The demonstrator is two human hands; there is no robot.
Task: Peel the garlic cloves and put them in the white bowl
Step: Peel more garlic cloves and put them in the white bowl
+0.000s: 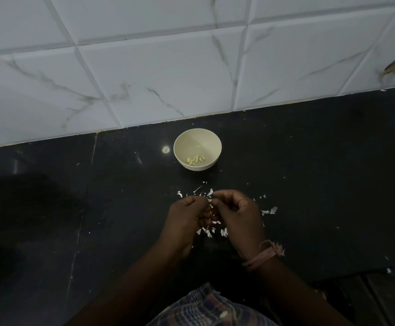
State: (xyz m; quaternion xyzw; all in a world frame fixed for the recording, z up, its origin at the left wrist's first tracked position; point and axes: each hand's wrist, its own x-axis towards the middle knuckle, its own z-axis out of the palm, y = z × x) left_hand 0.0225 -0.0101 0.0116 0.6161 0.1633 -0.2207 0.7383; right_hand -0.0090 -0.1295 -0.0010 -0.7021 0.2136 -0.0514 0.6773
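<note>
Pinching a small garlic clove between left hand and right hand, fingers of both curled round it, hands touching at fingertips above black countertop. White bowl beyond hands, near marble-tiled wall, holding several peeled cloves. Garlic skins scattered under and around hands. Pink thread band on right wrist. Checked cloth at bottom edge.

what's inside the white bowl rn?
The white bowl holds a small cluster of peeled garlic cloves on its near floor. Exact count unclear; nothing is covered.
</note>
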